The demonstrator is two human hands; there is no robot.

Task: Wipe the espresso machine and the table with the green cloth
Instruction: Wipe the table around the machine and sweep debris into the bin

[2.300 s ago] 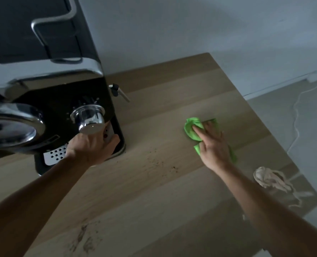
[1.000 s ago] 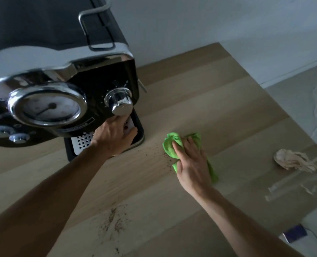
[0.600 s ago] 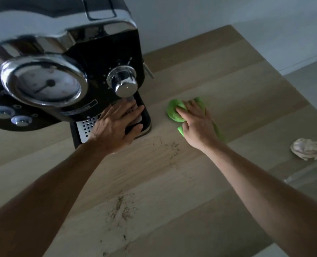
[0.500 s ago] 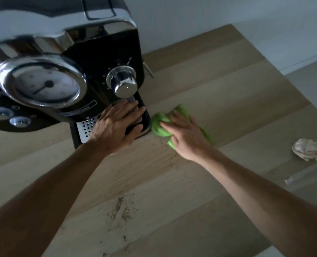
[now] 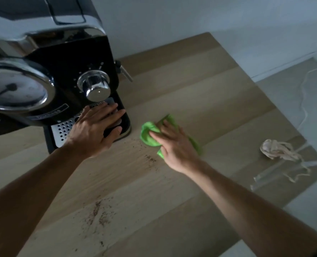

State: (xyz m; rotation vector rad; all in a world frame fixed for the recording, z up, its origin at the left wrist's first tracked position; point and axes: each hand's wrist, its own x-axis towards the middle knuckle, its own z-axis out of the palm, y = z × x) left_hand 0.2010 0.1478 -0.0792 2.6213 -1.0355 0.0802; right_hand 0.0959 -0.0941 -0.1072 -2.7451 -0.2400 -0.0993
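Observation:
The black and chrome espresso machine [image 5: 61, 71] stands at the upper left of the wooden table [image 5: 200, 93]. My left hand [image 5: 96, 130] lies flat with spread fingers on the machine's perforated drip tray at its front right corner. The green cloth [image 5: 148, 134] is bunched on the table just right of the machine's base. My right hand [image 5: 174, 143] presses down on the cloth with straight fingers, covering most of it. Dark coffee grounds [image 5: 98, 214] are scattered on the wood near me, and a thinner trail of grounds [image 5: 150, 158] lies beside the cloth.
A crumpled pale rag [image 5: 276, 151] and a clear plastic sheet [image 5: 276, 175] lie at the table's right edge. The steam wand [image 5: 125, 73] sticks out from the machine's right side. A white cable [image 5: 304, 93] runs over the floor beyond the table.
My right hand has slid the green cloth rightward, away from the machine's base, after sweeping it left against it. My left hand has stayed on the drip tray.

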